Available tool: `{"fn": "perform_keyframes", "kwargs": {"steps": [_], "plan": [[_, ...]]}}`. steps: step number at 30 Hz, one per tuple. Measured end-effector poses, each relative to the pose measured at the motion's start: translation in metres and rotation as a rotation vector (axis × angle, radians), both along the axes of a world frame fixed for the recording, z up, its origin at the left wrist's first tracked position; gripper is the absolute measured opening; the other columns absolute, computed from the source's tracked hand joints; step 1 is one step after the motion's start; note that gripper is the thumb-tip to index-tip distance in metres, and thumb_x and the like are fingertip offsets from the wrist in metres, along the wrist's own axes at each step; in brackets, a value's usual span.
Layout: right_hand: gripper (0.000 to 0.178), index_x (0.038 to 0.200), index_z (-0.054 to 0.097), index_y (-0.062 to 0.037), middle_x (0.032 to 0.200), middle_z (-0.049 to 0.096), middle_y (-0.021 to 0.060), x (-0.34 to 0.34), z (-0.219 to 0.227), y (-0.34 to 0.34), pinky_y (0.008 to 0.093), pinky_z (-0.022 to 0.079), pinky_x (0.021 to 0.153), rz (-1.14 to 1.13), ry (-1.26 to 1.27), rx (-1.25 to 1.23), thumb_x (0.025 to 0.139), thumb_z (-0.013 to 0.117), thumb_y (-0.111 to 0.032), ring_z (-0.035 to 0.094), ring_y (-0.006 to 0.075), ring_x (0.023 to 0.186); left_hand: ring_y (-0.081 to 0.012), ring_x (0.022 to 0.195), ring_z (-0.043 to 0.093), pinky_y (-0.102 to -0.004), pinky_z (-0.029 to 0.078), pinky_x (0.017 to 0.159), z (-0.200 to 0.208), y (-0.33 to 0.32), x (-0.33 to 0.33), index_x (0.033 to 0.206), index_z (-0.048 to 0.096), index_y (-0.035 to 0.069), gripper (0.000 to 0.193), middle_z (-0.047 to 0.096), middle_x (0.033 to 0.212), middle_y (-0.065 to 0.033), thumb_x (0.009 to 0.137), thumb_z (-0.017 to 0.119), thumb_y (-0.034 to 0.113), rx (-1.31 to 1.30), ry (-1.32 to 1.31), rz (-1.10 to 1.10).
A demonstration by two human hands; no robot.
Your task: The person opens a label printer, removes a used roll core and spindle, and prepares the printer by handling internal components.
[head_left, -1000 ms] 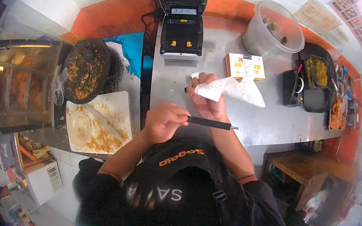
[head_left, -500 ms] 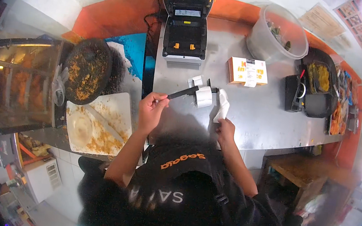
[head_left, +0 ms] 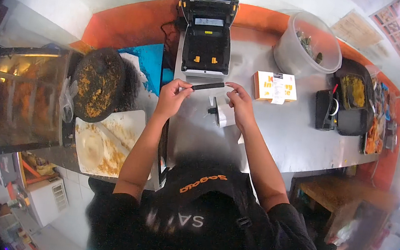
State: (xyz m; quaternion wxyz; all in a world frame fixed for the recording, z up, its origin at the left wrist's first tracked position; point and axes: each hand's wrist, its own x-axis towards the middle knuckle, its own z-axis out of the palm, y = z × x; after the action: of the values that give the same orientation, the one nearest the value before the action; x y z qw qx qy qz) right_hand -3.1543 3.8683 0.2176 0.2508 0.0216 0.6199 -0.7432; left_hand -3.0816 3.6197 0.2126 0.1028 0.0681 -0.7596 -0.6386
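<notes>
My left hand [head_left: 172, 96] pinches one end of a slim black bar [head_left: 208, 86], which points right above the steel counter. At the bar's other end is my right hand [head_left: 239, 107], its fingers bent and its index fingertip close to the tip. Whatever that hand grips is hidden. Just below the bar, a white paper roll [head_left: 226, 117] shows beside my right fingers, with a black spindle piece [head_left: 212, 110] at its left side. Behind the hands stands a label printer [head_left: 206, 51] with its lid raised and its dark inside showing.
An orange-and-white box [head_left: 264, 87] and a clear plastic tub [head_left: 288, 53] stand to the right. Beyond them sit a black holder [head_left: 322, 112] and black trays [head_left: 353, 118]. On the left are a crumb-covered dark pan [head_left: 100, 80], a messy white board [head_left: 133, 122] and a glass-fronted cabinet [head_left: 28, 99].
My right hand has let go of the hanging paper strip and moved up and left to the bar's tip. The bar has come away from the roll, which now sits lower.
</notes>
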Motion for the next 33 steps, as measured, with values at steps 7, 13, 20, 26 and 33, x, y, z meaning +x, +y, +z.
{"fn": "perform_keyframes", "kwargs": {"steps": [7,13,20,26,33], "plan": [[0.039,0.126,0.057,0.0044,0.097,0.060,0.0087,-0.025,-0.016,0.008,0.0329,0.050,0.078,-0.070,-0.259,-0.109,0.090,0.045,0.000,0.059,0.0169,0.085,-0.0091,0.072,0.063,-0.0238,0.049,0.066,-0.012,-0.017,-0.016,0.101,0.069,0.000,0.013,0.070,0.088,-0.0049,0.092,0.072,0.008,-0.034,-0.071,0.032],[0.036,0.133,0.056,0.0076,0.103,0.063,0.0111,-0.027,0.027,0.018,0.0315,0.057,0.091,0.067,-0.215,-0.089,0.098,0.047,0.006,0.068,0.0218,0.096,-0.0098,0.072,0.063,-0.0248,0.050,0.067,0.005,-0.007,-0.010,0.100,0.069,-0.001,0.013,0.070,0.087,-0.0042,0.091,0.073,0.007,-0.035,-0.068,0.035],[0.035,0.131,0.059,0.0065,0.104,0.065,0.0129,-0.016,0.049,0.022,0.0290,0.056,0.088,0.045,-0.210,-0.161,0.096,0.056,0.004,0.067,0.0197,0.097,-0.0132,0.087,0.069,-0.0264,0.052,0.078,0.020,0.004,0.002,0.098,0.069,-0.001,0.011,0.074,0.100,-0.0095,0.089,0.074,0.003,-0.078,-0.024,-0.019],[0.030,0.126,0.062,0.0053,0.101,0.068,0.0101,-0.007,0.046,0.029,0.0272,0.058,0.083,-0.033,-0.214,-0.287,0.096,0.060,0.002,0.068,0.0165,0.088,-0.0149,0.095,0.068,-0.0270,0.053,0.084,0.027,0.010,0.008,0.099,0.068,-0.001,0.012,0.073,0.103,-0.0102,0.088,0.074,0.001,-0.088,0.069,-0.036],[0.029,0.124,0.063,0.0068,0.096,0.069,0.0104,-0.001,0.045,0.037,0.0284,0.058,0.082,0.023,-0.290,-0.507,0.095,0.061,0.003,0.067,0.0171,0.086,-0.0158,0.092,0.068,-0.0276,0.053,0.082,0.028,0.012,0.015,0.100,0.067,0.000,0.011,0.072,0.106,-0.0119,0.089,0.072,-0.001,-0.065,0.106,-0.073]]}}
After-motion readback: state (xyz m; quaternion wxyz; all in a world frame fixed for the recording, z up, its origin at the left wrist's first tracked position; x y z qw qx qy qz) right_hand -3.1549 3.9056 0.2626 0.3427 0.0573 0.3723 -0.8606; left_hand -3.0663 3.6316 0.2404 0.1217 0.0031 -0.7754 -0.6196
